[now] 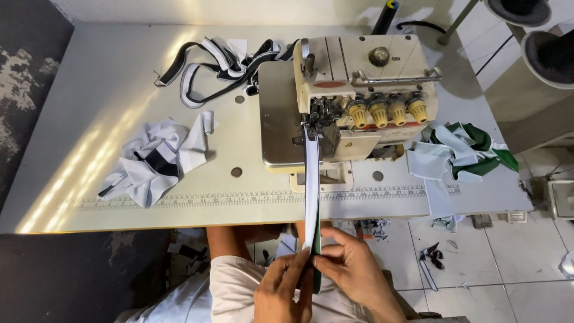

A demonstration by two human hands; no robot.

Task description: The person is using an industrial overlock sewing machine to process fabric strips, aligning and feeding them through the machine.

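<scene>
- White fabric strip with a dark green edge (311, 179): runs taut from under the presser foot of the cream overlock sewing machine (353, 96), off the front edge of the pale worktop (89, 119), down to both hands at the person's lap.
- Left hand (281, 290): fingers closed on the strip's near end, pinching it from the left.
- Right hand (353, 266): fingers also closed on the strip, pinching from the right, just beside the left hand; the two hands are touching or nearly so.
- Judgement on progress: strip is loaded at the needle, and the whole length between machine and hands looks like it has yet to be fed. Can't tell how much sits behind the foot.
- Done-looking pile: black-and-white bands (221, 60) heaped behind and left of the machine.
- Crumpled white cloth pieces with a black patch (152, 161) lie on the left of the worktop, apart from the machine.
- White and green fabric pieces (463, 152) lie right of the machine; whether sewn or waiting, can't tell.
- Scraps of cloth (433, 257) lie on the tiled floor below.
</scene>
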